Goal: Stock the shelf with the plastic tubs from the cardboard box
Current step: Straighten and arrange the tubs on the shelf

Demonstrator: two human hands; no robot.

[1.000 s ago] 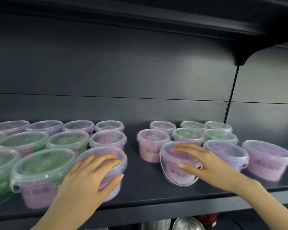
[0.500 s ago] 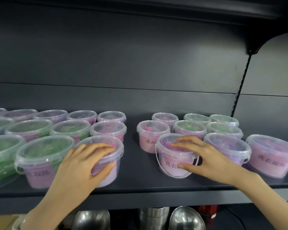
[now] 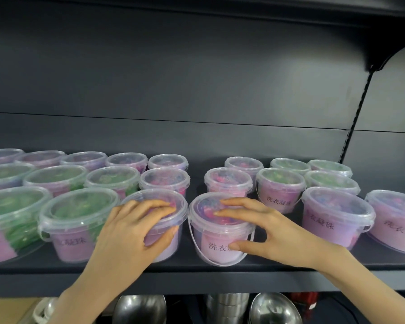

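Note:
Several clear plastic tubs with purple labels stand in rows on a dark shelf (image 3: 197,274). My left hand (image 3: 131,232) grips the front tub (image 3: 173,206) of the left group, fingers over its lid and thumb on its side. My right hand (image 3: 267,230) holds a tub with a white handle (image 3: 211,235) beside it, fingers on the lid and thumb pressed on the label. The two tubs stand almost touching near the shelf's front edge. The cardboard box is mostly out of view.
More tubs fill the left rows (image 3: 75,220) and the right group (image 3: 337,218); a wide tub (image 3: 398,220) stands at the far right. Steel bowls (image 3: 138,309) and pots (image 3: 227,307) sit below the shelf. A shelf upright (image 3: 358,108) rises at the right.
My right hand has slid its tub leftward, closing the gap to the tub under my left hand. The camera view has shifted right and down.

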